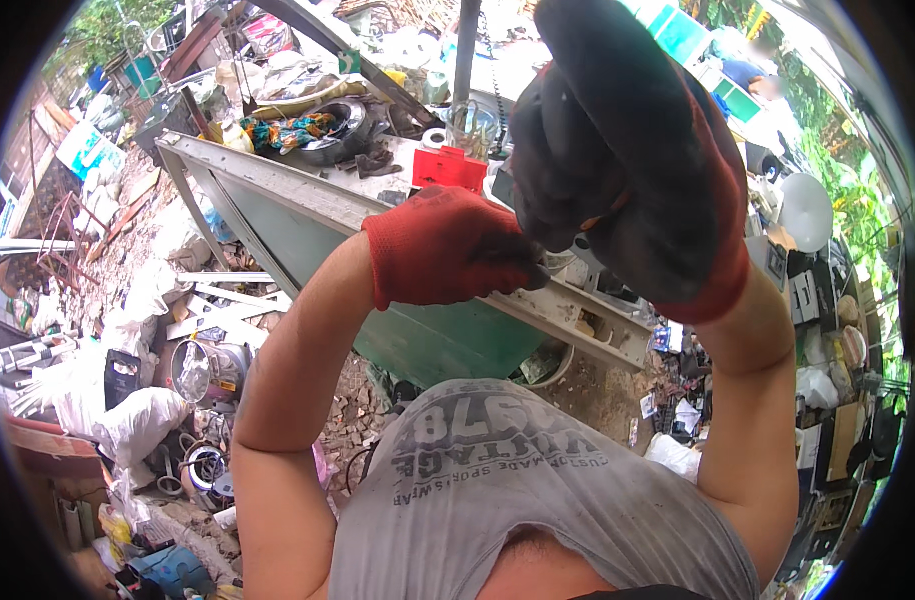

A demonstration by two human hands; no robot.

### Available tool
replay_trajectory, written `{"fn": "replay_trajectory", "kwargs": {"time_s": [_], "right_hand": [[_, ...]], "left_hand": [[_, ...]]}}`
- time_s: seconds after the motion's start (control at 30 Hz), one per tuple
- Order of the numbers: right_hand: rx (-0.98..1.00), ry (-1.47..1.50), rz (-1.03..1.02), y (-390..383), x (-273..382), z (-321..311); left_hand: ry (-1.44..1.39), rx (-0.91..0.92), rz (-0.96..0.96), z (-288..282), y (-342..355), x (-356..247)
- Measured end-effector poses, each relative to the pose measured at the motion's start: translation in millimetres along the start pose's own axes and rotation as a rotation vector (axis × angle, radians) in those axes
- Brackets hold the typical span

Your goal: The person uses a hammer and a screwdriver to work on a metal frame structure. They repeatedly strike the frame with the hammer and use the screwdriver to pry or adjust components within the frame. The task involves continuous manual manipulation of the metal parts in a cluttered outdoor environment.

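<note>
Small pale piece (558,262) at the left hand (450,245)

It lies by the left fingers, curled narrow, perhaps to steady it over the table (278,183). The right hand (628,170), fingers bent, is just beside; its bulk hides the contact, so what either holds cannot be told.
</note>
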State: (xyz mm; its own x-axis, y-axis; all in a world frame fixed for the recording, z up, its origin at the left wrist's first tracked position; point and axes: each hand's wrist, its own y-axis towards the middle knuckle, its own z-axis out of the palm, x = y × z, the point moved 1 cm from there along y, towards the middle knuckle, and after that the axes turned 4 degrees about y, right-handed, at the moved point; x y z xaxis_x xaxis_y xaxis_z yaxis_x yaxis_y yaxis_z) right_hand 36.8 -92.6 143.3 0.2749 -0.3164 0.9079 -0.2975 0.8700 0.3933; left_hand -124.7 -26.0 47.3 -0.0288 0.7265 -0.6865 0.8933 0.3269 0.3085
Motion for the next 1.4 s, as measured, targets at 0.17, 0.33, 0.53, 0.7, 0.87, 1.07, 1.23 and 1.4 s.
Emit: {"fn": "replay_trajectory", "kwargs": {"time_s": [0.17,0.33,0.53,0.7,0.87,1.07,1.23,1.4], "right_hand": [[0.620,0.645,0.099,32,-13,-40],[0.281,0.169,0.180,41,-3,-40],[-0.353,-0.473,0.094,14,28,36],[0.305,0.090,-0.063,32,7,-31],[0.675,0.564,0.099,64,-14,-61],[-0.221,-0.144,0.159,24,33,9],[0.138,0.159,0.159,30,14,-21],[0.320,0.361,0.127,47,2,-50]], "left_hand": [[0.026,-0.037,0.099,18,17,23],[0.053,0.024,-0.010,3,13,15],[0.015,0.122,-0.141,-10,9,3],[0.062,0.052,-0.040,-2,17,5],[-0.004,0.033,-0.037,3,23,9],[-0.018,0.037,-0.075,-2,12,14],[0.022,0.021,0.016,3,22,16],[-0.062,0.046,-0.060,4,31,14]]}}
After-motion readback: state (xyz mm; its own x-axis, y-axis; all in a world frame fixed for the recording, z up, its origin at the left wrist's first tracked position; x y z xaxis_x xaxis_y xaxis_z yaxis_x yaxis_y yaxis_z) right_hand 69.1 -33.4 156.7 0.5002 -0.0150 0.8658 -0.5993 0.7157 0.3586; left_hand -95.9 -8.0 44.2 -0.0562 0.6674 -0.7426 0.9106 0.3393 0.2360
